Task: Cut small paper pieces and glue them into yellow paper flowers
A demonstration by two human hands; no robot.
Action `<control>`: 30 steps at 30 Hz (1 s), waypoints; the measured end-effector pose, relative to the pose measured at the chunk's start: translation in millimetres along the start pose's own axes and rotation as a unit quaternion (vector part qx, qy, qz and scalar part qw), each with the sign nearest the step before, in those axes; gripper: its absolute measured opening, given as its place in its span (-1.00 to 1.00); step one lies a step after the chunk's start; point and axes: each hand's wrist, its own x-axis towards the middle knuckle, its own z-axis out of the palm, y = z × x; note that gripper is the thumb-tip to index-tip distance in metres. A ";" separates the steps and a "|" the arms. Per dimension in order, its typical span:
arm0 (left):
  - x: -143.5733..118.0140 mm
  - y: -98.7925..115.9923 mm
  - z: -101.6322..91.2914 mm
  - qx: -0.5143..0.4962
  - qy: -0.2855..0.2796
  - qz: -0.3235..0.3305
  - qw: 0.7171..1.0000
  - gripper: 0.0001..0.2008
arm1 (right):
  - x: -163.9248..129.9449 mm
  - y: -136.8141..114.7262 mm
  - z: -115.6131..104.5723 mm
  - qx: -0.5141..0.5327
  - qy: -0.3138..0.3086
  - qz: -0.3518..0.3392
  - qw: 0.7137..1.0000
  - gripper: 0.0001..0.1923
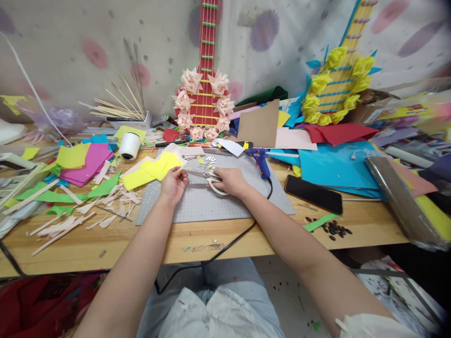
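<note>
My right hand (pixel 230 181) is closed round the handles of a pair of scissors (pixel 213 182) with white grips. Their blades point left toward my left hand (pixel 174 184), whose fingers are pinched at the blade tips. Something small and yellow shows at those fingertips, too small to name. Both hands are over a grey cutting mat (pixel 204 206). Just behind my left hand lie bright yellow paper pieces (pixel 150 170). Several small white bits (pixel 210 160) rest on the mat beyond the scissors.
A blue glue gun (pixel 260 162) stands right of my hands, its cord crossing the table edge. A phone (pixel 313 193) and dark beads (pixel 336 229) lie farther right. Paper scraps (pixel 116 202) cover the left. A red paper guitar (pixel 205 101) stands behind.
</note>
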 end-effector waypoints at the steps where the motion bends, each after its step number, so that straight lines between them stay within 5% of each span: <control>1: -0.2 0.1 0.2 0.000 0.000 0.000 1.000 -0.84 | 0.1 0.5 0.3 0.000 0.004 -0.002 1.000 -0.54; 30: -2.2 1.2 1.3 0.026 -0.025 -0.009 0.999 -0.85 | -0.9 1.5 -5.1 -0.009 0.000 0.009 1.000 -0.63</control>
